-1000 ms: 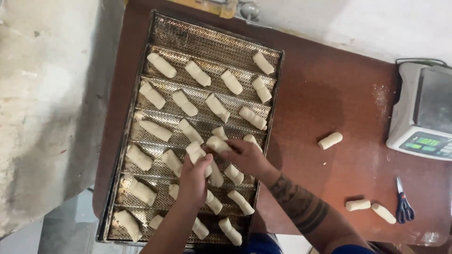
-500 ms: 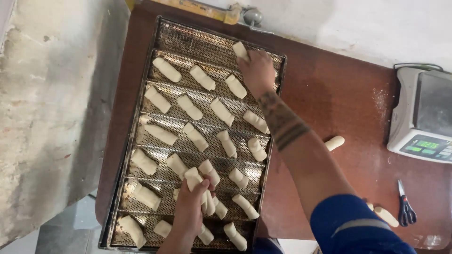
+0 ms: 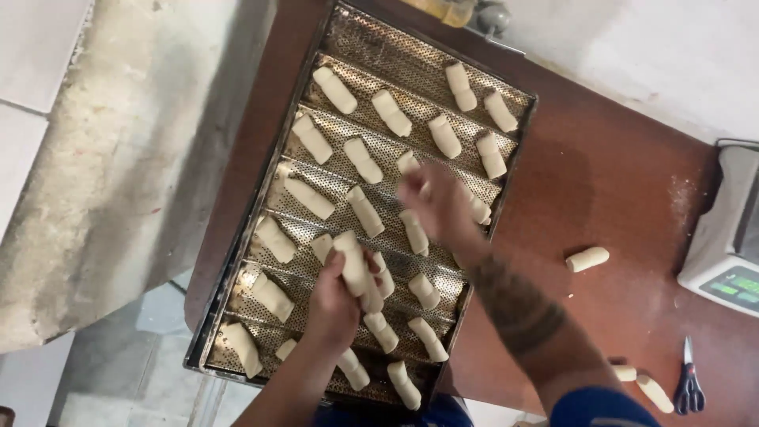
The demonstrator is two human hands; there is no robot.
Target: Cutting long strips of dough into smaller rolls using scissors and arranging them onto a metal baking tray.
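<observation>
A perforated, grooved metal baking tray (image 3: 237, 261) lies on a brown table and carries several short dough rolls in rows. My left hand (image 3: 336, 304) hovers over the tray's near half and grips a couple of dough rolls (image 3: 350, 262) that stick up from its fingers. My right hand (image 3: 436, 204) is blurred above the middle of the tray, right of centre, fingers loosely apart, with nothing visible in it. A dough roll (image 3: 460, 85) lies in the far groove near the tray's top right corner.
On the brown table (image 3: 601, 182) right of the tray lie one loose dough roll (image 3: 587, 258) and two more (image 3: 644, 383) near the front edge beside scissors (image 3: 688, 387). A white scale (image 3: 723, 245) stands at the far right. A concrete ledge (image 3: 118, 174) runs along the left.
My right hand reached to the tray's far right corner, left a dough roll there, and has drawn back over the middle. My left hand stays over the near rows holding its rolls.
</observation>
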